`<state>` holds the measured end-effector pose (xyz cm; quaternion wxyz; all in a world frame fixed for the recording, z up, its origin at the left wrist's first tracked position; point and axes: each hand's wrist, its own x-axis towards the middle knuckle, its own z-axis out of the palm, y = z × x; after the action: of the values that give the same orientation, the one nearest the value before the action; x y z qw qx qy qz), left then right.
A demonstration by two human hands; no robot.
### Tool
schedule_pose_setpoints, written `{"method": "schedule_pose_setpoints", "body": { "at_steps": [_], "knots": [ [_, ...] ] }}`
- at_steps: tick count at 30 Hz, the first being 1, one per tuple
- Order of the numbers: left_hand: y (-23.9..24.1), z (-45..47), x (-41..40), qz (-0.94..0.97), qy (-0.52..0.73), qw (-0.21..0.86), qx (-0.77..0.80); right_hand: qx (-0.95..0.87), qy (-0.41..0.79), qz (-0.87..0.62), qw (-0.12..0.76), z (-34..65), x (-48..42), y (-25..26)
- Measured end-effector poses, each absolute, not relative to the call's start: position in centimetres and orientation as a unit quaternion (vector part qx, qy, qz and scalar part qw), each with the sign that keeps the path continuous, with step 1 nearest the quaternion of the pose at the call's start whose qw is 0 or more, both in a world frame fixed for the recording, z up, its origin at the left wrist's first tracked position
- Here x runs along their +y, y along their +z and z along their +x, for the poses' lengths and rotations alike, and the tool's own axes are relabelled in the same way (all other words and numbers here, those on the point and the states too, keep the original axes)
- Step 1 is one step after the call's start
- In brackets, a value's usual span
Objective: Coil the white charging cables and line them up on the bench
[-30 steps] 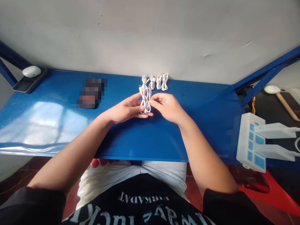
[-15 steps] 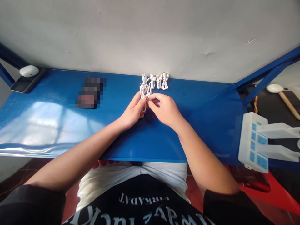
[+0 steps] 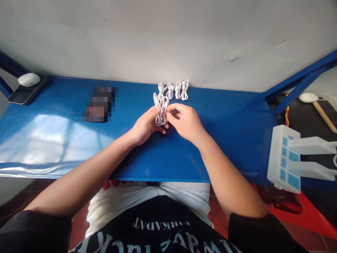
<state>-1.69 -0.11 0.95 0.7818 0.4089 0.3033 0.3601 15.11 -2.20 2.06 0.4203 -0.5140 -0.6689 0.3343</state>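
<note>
A white cable (image 3: 159, 119), looped into a bundle with a narrow waist, is held up above the blue table. My left hand (image 3: 144, 127) is closed around its left side, thumb against the loops and lower fingers curled beneath. From the right, my right hand (image 3: 185, 120) pinches thumb and forefinger together at the bundle's waist, by a thin dark line like a tie. What exactly sits between those fingertips is too small to make out. Just beyond, several similar white cable bundles (image 3: 178, 90) lie in a row, bound with dark ties at their middles.
The blue table (image 3: 231, 140) meets a grey wall at the back. A blurred dark object (image 3: 98, 105) lies left of centre. Far left, a white rounded item rests on a dark tray (image 3: 25, 95). A white power strip (image 3: 284, 160) with plugged-in adapters stands at the right edge.
The bundle has turned slightly and shifted a little left, so its lower loops show more. My left hand's grip has moved along it; my right hand's pinch stays nearly in place.
</note>
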Motion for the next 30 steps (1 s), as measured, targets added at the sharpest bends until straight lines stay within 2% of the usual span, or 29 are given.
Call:
{"method": "schedule_pose_setpoints", "body": {
  "at_steps": [6,17,20,26,30],
  "knots": [
    [1.1,-1.9,0.6,0.356,0.327,0.814,0.321,-0.744,0.233,-0.492,0.387,15.3,-2.2,2.7],
    [1.1,-1.4,0.2,0.383,0.360,0.770,0.360,-0.758,0.205,-0.493,0.375,14.5,-2.3,2.6],
    [0.9,-1.1,0.0,0.402,0.394,0.737,0.373,-0.739,0.227,-0.504,0.386,14.1,-2.5,2.4],
    [0.8,-0.6,-0.5,0.425,0.414,0.707,0.386,-0.638,0.362,-0.542,0.410,13.8,-2.3,1.6],
    [0.6,-0.6,-0.5,0.421,0.418,0.707,0.385,-0.614,0.383,-0.544,0.425,13.8,-2.1,1.3]
  ]
}}
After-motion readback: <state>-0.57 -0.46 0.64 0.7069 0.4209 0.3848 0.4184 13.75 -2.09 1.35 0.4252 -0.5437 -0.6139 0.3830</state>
